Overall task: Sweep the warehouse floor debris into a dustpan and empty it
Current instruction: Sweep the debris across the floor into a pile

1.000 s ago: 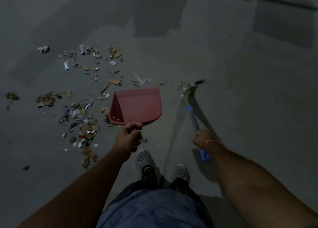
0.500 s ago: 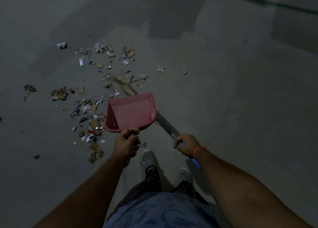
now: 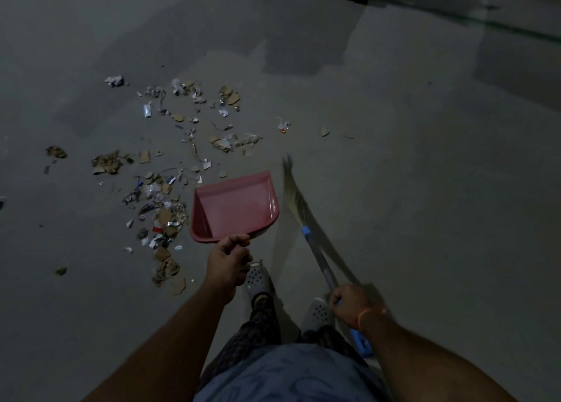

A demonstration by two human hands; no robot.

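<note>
A: Hands?

B: Left hand (image 3: 227, 262) curled round the handle of the pink dustpan (image 3: 235, 208), fingers wrapped at its near rim. Right hand (image 3: 349, 304) gripping the broom (image 3: 315, 249) by its grey shaft; an orange band (image 3: 368, 316) on that wrist.

A: Dustpan's position?

B: Middle of the view, mouth pointing away from the person. Pan looks bare inside. Can't tell whether it touches the floor (image 3: 425, 189) or is held just above it.

A: Debris relative to the dustpan?

B: Main scatter of debris (image 3: 161, 207), torn cardboard, paper scraps and wrappers, lies just left of the pan and runs on beyond it, far and left. A crumpled white paper ball (image 3: 114, 80) sits at the far-left edge of that scatter. One small wrapper (image 3: 283, 125) and a cardboard chip (image 3: 324, 132) lie beyond the pan, to its right.

A: Broom?

B: Just right of the pan, straw bristles (image 3: 293, 189) level with the pan's mouth, blurred. Blue collar (image 3: 306, 231) joins bristles to shaft.

A: Anything else?

B: Two pale perforated clogs (image 3: 257, 278) on the near side of the pan, below the left hand.
</note>
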